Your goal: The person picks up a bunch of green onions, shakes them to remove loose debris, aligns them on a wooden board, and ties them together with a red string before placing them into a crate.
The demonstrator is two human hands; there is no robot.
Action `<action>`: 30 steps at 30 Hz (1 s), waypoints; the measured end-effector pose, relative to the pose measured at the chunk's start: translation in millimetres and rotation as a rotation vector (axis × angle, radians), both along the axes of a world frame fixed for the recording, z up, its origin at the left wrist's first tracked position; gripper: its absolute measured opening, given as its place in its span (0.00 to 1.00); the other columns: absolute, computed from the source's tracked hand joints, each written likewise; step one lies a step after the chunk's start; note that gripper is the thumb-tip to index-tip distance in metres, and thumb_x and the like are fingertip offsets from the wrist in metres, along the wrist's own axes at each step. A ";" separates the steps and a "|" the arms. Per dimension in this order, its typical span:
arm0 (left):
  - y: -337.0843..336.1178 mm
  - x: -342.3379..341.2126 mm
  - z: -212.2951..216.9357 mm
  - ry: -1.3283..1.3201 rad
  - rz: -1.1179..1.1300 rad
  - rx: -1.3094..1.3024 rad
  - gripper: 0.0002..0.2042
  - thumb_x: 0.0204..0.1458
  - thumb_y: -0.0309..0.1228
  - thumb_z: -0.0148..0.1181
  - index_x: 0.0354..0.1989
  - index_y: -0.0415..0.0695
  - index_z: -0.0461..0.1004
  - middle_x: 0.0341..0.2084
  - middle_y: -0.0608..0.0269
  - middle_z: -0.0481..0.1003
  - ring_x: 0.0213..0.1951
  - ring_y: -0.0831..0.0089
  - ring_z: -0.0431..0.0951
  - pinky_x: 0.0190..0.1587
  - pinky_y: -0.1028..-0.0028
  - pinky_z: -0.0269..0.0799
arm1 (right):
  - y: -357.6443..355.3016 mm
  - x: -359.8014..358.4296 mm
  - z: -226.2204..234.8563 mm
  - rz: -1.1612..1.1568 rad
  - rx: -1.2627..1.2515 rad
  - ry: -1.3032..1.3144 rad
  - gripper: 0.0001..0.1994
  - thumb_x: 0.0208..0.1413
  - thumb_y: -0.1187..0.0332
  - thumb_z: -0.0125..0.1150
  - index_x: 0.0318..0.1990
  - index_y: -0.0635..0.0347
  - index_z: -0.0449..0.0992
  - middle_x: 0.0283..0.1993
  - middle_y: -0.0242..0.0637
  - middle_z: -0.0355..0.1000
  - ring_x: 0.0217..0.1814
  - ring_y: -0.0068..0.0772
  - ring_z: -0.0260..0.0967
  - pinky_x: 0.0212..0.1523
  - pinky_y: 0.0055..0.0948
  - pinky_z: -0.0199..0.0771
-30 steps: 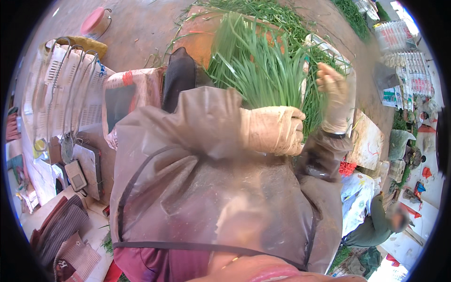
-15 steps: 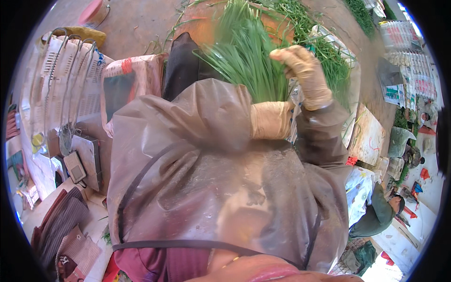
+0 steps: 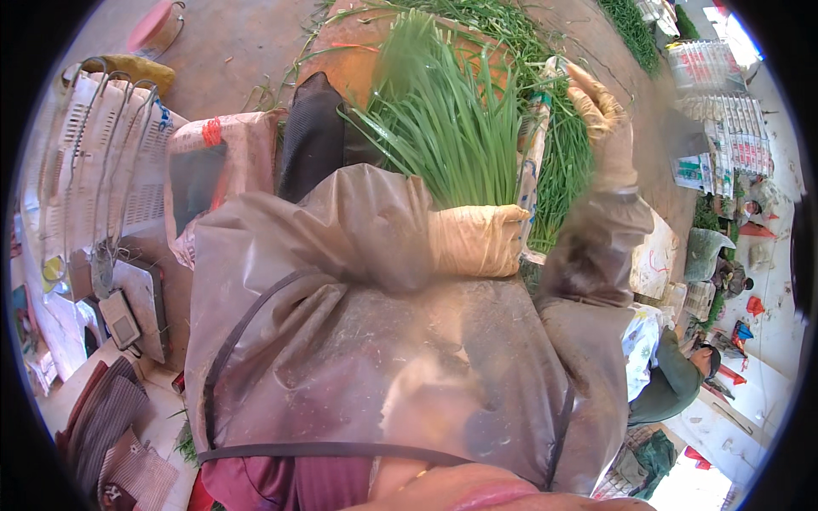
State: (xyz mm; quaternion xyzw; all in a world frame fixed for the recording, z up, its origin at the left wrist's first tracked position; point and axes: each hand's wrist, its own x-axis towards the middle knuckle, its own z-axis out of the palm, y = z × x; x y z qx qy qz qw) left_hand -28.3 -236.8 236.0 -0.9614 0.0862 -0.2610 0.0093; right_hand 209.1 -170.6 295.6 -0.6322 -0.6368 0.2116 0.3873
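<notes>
Close against a worker's brown smock (image 3: 358,341), the gloved left hand (image 3: 477,241) is wrapped around the lower part of a bunch of long green leaves (image 3: 460,140) — the grip closed snugly, the leaves fanning up and away from the body. The glove covers the bottom ends, so where they finish cannot be told. To the right, the gloved right hand (image 3: 607,111) is raised clear of the bunch, fingers loosely curled and parted, near a heap of loose greens (image 3: 564,175). Between the bunch and that heap runs a pale strip (image 3: 532,157), its nature hard to make out in the clutter. An orange-brown surface (image 3: 345,75) shows beyond the leaves, edged by scattered greens (image 3: 503,25).

Left of the bunch stands a dark textured bag (image 3: 315,128), then a pinkish package (image 3: 251,140) with a red tie. Farther out come a white slotted crate (image 3: 141,170) with dark metal hooks, a yellow sack (image 3: 158,77) behind it and a pink-topped bucket (image 3: 153,34) on the bare brown floor (image 3: 230,81). Lower down, a small boxy device (image 3: 119,319) sits above a striped cloth (image 3: 106,417). At the far right — beneath printed white stacks (image 3: 724,132) — a co-worker (image 3: 669,383) in dark green bends low.
</notes>
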 end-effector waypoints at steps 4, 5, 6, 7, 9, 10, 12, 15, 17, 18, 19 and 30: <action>1.7 5.0 4.8 -0.094 -0.039 -0.063 0.02 0.41 0.34 0.56 0.23 0.53 0.73 0.23 0.73 0.73 0.33 0.71 0.75 0.53 0.67 0.65 | -13.9 -52.0 32.1 0.048 -0.071 0.089 0.19 0.60 0.61 0.58 0.55 0.60 0.74 0.55 0.37 0.73 0.57 0.27 0.67 0.60 0.26 0.63; 8.5 4.2 17.3 -0.117 -0.055 -0.088 0.02 0.41 0.34 0.56 0.23 0.53 0.72 0.24 0.73 0.73 0.33 0.70 0.74 0.52 0.68 0.66 | -17.1 -50.6 35.6 0.087 -0.023 0.243 0.21 0.59 0.57 0.57 0.55 0.60 0.73 0.55 0.38 0.73 0.58 0.29 0.67 0.61 0.27 0.63; 15.8 6.6 26.5 -0.253 -0.083 -0.260 0.04 0.38 0.34 0.57 0.24 0.52 0.70 0.23 0.71 0.72 0.32 0.69 0.74 0.45 0.68 0.70 | -22.0 -50.2 40.5 0.129 0.023 0.398 0.24 0.59 0.53 0.57 0.56 0.61 0.73 0.56 0.40 0.72 0.58 0.31 0.67 0.61 0.29 0.62; 28.0 4.9 45.2 -0.257 -0.141 -0.420 0.05 0.40 0.33 0.61 0.26 0.51 0.71 0.26 0.69 0.73 0.31 0.65 0.74 0.40 0.67 0.72 | -28.8 -46.2 42.2 0.150 0.067 0.555 0.26 0.58 0.49 0.57 0.56 0.61 0.73 0.56 0.41 0.72 0.59 0.33 0.67 0.62 0.30 0.61; 51.3 -2.0 57.9 -0.401 -0.304 -0.894 0.06 0.44 0.28 0.65 0.30 0.49 0.74 0.32 0.66 0.76 0.34 0.67 0.76 0.39 0.68 0.73 | -33.7 -52.9 39.4 0.234 -0.002 0.599 0.40 0.53 0.40 0.57 0.64 0.61 0.62 0.62 0.43 0.65 0.62 0.38 0.64 0.64 0.35 0.59; 59.9 -5.3 55.5 -0.450 -0.327 -1.117 0.06 0.46 0.26 0.66 0.32 0.48 0.75 0.32 0.66 0.76 0.35 0.69 0.77 0.39 0.71 0.73 | -40.0 -65.9 32.4 0.302 -0.054 0.665 0.42 0.50 0.41 0.61 0.66 0.61 0.59 0.64 0.42 0.63 0.63 0.38 0.63 0.65 0.36 0.58; 79.8 -13.7 43.0 -0.605 -0.296 -1.452 0.10 0.46 0.20 0.67 0.35 0.45 0.75 0.32 0.67 0.76 0.37 0.76 0.76 0.39 0.76 0.74 | -35.7 -91.8 -7.1 0.450 0.035 0.472 0.48 0.44 0.47 0.70 0.68 0.61 0.54 0.67 0.41 0.59 0.66 0.38 0.59 0.66 0.37 0.56; 101.6 -25.6 1.0 -0.697 -0.111 -2.236 0.10 0.48 0.21 0.64 0.39 0.43 0.74 0.34 0.67 0.76 0.40 0.76 0.76 0.44 0.74 0.73 | -41.9 -141.8 -64.0 0.290 -0.001 0.540 0.52 0.34 0.62 0.79 0.67 0.63 0.53 0.67 0.40 0.56 0.66 0.35 0.56 0.66 0.34 0.54; 122.7 -22.2 -28.3 -0.727 -0.060 -2.438 0.11 0.47 0.22 0.66 0.40 0.43 0.74 0.35 0.65 0.76 0.39 0.76 0.75 0.42 0.74 0.73 | -44.0 -153.6 -105.2 0.088 -0.108 0.683 0.50 0.33 0.65 0.80 0.66 0.65 0.55 0.65 0.40 0.60 0.64 0.32 0.58 0.65 0.31 0.57; 133.5 -21.8 -37.6 -0.750 -0.017 -2.537 0.12 0.46 0.23 0.66 0.40 0.43 0.74 0.35 0.64 0.76 0.38 0.75 0.75 0.42 0.74 0.73 | -41.6 -155.2 -124.1 0.002 -0.156 0.708 0.49 0.34 0.66 0.79 0.65 0.66 0.55 0.63 0.41 0.62 0.62 0.31 0.60 0.64 0.29 0.58; 144.2 -18.1 -41.9 -0.750 -0.015 -2.521 0.15 0.46 0.24 0.67 0.43 0.42 0.73 0.36 0.63 0.75 0.39 0.74 0.75 0.43 0.74 0.73 | -31.9 -147.7 -134.9 0.020 -0.220 0.675 0.49 0.34 0.65 0.79 0.65 0.68 0.56 0.60 0.41 0.65 0.60 0.31 0.63 0.62 0.28 0.61; 305.7 -6.5 -213.9 -0.565 0.861 -1.855 0.63 0.36 0.47 0.76 0.68 0.30 0.31 0.67 0.39 0.48 0.69 0.57 0.48 0.67 0.66 0.48 | 182.5 -48.6 -218.3 -0.113 -0.624 0.792 0.35 0.40 0.67 0.76 0.57 0.69 0.66 0.47 0.40 0.75 0.45 0.33 0.74 0.50 0.31 0.73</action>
